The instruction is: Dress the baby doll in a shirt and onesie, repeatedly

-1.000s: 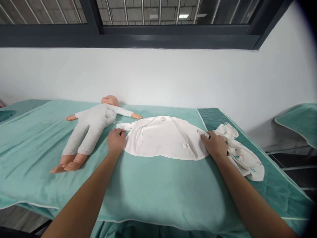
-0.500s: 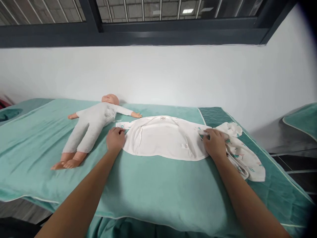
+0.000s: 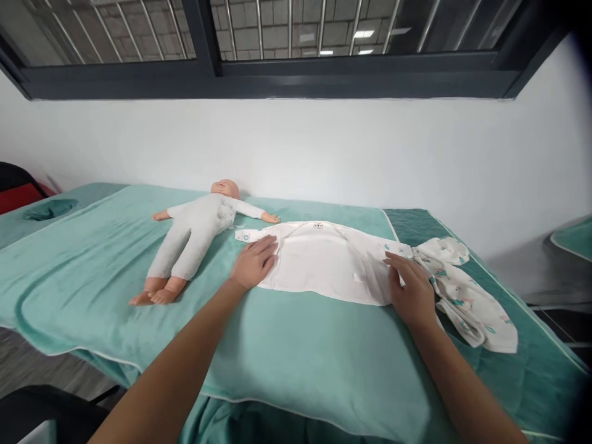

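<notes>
A white baby shirt (image 3: 324,262) lies spread on the green bed cover, its small label toward the wall and its printed sleeves out to the sides. My left hand (image 3: 255,260) rests flat on its left side near the sleeve, fingers stretched out. On the right side, my right hand (image 3: 411,287) touches the shirt by the other sleeve with its fingers extended, holding nothing. A baby doll (image 3: 198,228) in a white body suit lies on its back to the left, one hand close to the shirt's left sleeve.
Crumpled printed baby clothing (image 3: 467,296) lies right of my right hand, on the darker green quilt (image 3: 527,370). The green bed cover (image 3: 305,351) ends at a front edge near me. Behind stands a white wall (image 3: 314,154) under a dark window frame (image 3: 324,79).
Both hands have let go of the sleeve ends and now lie with fingers out on the shirt. The left hand has moved inward over its side. The view has shifted left.
</notes>
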Demonstrator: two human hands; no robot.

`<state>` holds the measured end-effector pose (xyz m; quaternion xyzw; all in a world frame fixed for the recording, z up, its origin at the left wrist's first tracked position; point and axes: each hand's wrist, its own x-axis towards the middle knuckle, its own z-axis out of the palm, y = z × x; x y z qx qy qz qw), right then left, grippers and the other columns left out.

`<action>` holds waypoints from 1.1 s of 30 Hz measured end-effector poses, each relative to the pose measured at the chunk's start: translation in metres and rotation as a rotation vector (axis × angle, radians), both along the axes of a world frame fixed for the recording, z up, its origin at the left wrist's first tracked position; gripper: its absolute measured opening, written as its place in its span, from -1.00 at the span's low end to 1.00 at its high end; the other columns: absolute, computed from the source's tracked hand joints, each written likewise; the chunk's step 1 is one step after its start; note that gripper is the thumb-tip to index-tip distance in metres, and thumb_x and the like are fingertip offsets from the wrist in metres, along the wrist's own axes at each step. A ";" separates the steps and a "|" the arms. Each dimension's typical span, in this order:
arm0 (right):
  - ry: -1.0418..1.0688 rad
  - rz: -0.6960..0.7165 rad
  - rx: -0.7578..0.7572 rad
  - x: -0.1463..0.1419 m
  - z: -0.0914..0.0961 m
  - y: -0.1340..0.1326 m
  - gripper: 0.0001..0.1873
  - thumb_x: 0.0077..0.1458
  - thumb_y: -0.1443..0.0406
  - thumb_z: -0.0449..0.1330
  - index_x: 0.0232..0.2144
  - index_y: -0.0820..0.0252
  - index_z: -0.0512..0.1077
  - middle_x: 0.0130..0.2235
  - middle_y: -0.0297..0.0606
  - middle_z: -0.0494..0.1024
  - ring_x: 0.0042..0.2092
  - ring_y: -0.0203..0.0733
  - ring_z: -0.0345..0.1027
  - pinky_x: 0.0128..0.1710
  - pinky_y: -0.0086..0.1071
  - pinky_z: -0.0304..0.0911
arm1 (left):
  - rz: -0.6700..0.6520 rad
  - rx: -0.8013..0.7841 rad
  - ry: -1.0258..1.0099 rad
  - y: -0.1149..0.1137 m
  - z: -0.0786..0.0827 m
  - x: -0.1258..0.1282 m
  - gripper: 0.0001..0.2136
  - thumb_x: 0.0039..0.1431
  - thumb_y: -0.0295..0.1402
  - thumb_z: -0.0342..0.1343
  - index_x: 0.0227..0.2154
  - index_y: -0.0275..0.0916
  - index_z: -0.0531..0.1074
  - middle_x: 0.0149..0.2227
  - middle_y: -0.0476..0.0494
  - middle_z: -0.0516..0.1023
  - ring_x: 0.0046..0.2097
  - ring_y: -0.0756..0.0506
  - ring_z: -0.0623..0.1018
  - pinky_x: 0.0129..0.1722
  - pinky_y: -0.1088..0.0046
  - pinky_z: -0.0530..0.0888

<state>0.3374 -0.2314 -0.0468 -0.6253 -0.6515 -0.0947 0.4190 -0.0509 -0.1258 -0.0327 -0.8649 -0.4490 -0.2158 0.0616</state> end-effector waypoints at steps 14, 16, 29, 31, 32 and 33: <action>-0.018 0.386 -0.100 -0.130 -0.007 -0.066 -0.75 0.23 0.37 0.06 -0.11 0.03 0.43 -0.18 -0.18 0.57 -0.15 0.00 0.46 -0.20 -0.10 0.41 | 0.126 0.050 -0.240 -0.011 -0.005 -0.005 -0.65 0.36 -0.32 -0.16 -0.08 -0.24 0.53 -0.13 -0.30 0.64 -0.08 -0.22 0.60 -0.04 0.15 0.44; 0.032 0.471 -0.104 -0.148 -0.004 -0.068 -0.74 0.22 0.38 0.04 -0.12 0.00 0.42 -0.17 -0.21 0.56 -0.15 -0.03 0.47 -0.21 -0.14 0.43 | 0.093 0.053 -0.227 -0.022 -0.005 -0.005 -0.69 0.34 -0.34 -0.13 -0.11 -0.21 0.53 -0.15 -0.27 0.64 -0.10 -0.19 0.60 -0.07 0.19 0.46; 0.310 0.706 -0.202 -0.321 0.048 0.144 -0.75 0.22 0.26 0.03 -0.08 0.05 0.41 0.00 -0.23 0.52 0.05 -0.09 0.37 0.06 -0.18 0.28 | 0.306 -0.132 -0.735 -0.027 0.097 -0.159 -0.72 0.27 -0.27 0.02 -0.01 -0.08 0.47 0.09 -0.02 0.52 0.08 -0.15 0.50 0.13 0.22 0.40; 0.286 0.648 -0.125 -0.347 0.047 0.203 -0.71 0.20 0.22 0.05 -0.05 0.14 0.38 0.04 -0.13 0.47 0.11 -0.05 0.31 0.13 -0.15 0.21 | 0.447 -0.226 -0.775 -0.005 0.089 -0.198 -0.65 0.20 -0.26 0.10 0.04 -0.12 0.44 0.15 -0.07 0.46 0.14 -0.19 0.45 0.14 0.20 0.39; 0.280 0.604 -0.118 -0.358 0.047 0.230 -0.68 0.20 0.20 0.05 -0.03 0.18 0.36 0.06 -0.07 0.46 0.11 -0.03 0.31 0.14 -0.14 0.19 | 0.525 -0.283 -0.819 0.006 0.081 -0.214 -0.60 0.17 -0.24 0.12 0.07 -0.17 0.41 0.17 -0.14 0.45 0.15 -0.22 0.45 0.12 0.19 0.40; 0.290 0.537 -0.140 -0.369 0.047 0.254 -0.64 0.21 0.17 0.03 -0.01 0.21 0.33 0.05 -0.04 0.46 0.11 0.00 0.31 0.13 -0.12 0.19 | 0.590 -0.360 -0.873 0.017 0.071 -0.226 -0.56 0.17 -0.20 0.13 0.09 -0.20 0.40 0.15 -0.19 0.47 0.12 -0.24 0.48 0.09 0.18 0.43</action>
